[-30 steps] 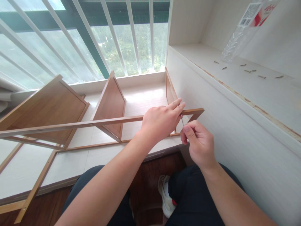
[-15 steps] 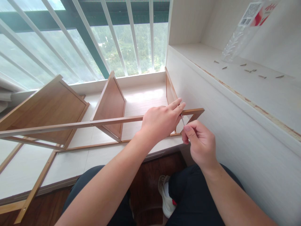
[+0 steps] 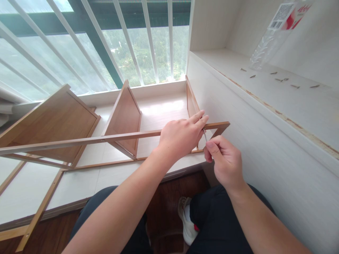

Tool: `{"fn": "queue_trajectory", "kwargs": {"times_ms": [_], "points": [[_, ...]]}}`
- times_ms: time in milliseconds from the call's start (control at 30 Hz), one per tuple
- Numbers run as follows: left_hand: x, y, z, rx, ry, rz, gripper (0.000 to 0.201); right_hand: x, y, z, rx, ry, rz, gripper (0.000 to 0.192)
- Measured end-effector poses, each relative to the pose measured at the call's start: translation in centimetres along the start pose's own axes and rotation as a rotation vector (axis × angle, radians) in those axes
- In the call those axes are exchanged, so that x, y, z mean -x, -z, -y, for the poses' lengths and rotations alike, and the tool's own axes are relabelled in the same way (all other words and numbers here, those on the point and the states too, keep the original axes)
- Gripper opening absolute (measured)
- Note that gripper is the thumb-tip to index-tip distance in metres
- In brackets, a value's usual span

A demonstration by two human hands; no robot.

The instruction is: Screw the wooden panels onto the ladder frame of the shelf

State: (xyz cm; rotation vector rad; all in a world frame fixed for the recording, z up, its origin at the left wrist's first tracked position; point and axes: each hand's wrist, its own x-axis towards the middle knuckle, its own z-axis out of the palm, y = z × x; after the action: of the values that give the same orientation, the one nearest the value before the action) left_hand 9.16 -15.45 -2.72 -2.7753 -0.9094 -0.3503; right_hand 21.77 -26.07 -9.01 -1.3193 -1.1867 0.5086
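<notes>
A wooden shelf frame (image 3: 127, 135) lies on its side along the white ledge, with flat shelf panels set across it. My left hand (image 3: 182, 135) lies over its upper rail near the right end, gripping it with two fingers stretched forward. Just below, my right hand (image 3: 225, 158) is closed, thumb and fingers pinching a thin metal hex key (image 3: 205, 135). The key's upper tip meets the rail beside my left fingertips; the rest of it is hidden in my right hand.
Several small screws (image 3: 279, 80) lie on the white shelf at right, beside a clear plastic bottle (image 3: 270, 42). A white wall panel (image 3: 265, 141) stands close to the frame's right end. Another wooden frame piece (image 3: 42, 204) leans at the lower left. Barred windows are behind.
My right hand has shifted very slightly left with the hex key. My left hand and the wooden frame stay in place.
</notes>
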Motion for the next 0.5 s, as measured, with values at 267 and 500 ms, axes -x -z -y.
{"fn": "queue_trajectory", "kwargs": {"times_ms": [267, 500], "points": [[0.01, 0.30, -0.06, -0.005, 0.004, 0.006, 0.048, -0.06, 0.00, 0.26, 0.004, 0.005, 0.006, 0.033], [-0.01, 0.23, -0.09, 0.014, 0.013, 0.009, 0.048, -0.05, 0.02, 0.45, -0.027, -0.047, -0.009, 0.034]]}}
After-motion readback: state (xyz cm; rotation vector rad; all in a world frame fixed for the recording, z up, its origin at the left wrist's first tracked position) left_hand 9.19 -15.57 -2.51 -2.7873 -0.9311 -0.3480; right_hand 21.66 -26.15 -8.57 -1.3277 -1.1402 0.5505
